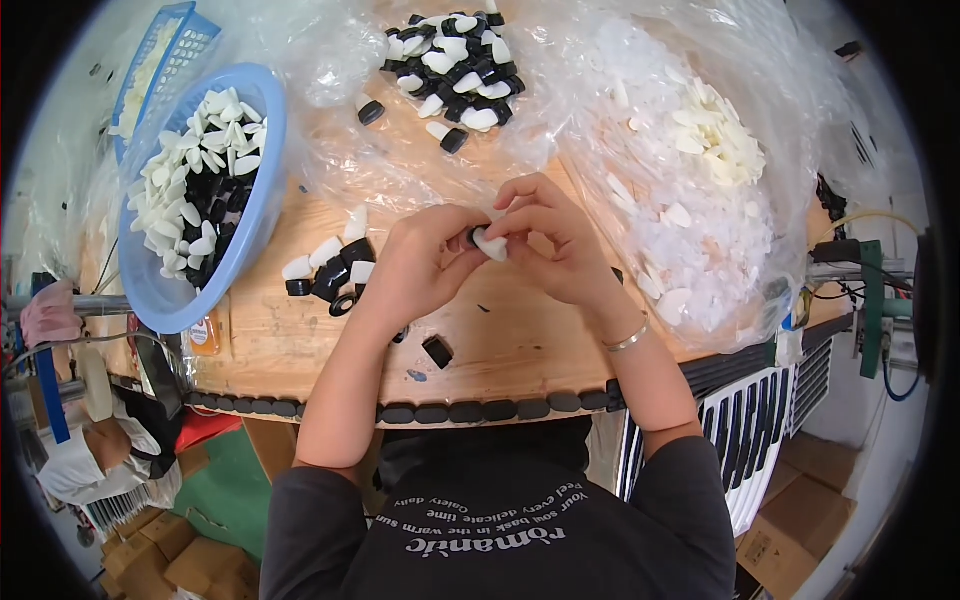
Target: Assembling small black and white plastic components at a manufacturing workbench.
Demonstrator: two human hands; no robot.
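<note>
Two hands — the left hand (425, 265) and the right hand (555, 240) — meet over one wooden tabletop (520, 345), pinching a single white-and-black piece (487, 243) between them. There are two baskets at the left: one round blue basket (255, 215) heaped with white and black parts too many to count, and one rectangular blue basket (160, 50) behind it. Two loose black caps (437, 351) (371, 112) lie apart — and one bracelet (627, 340) circles the right wrist.

Glossy white plastic cap (490, 243), matt wooden table (300, 345), crinkly clear plastic sheeting (640, 90).
</note>
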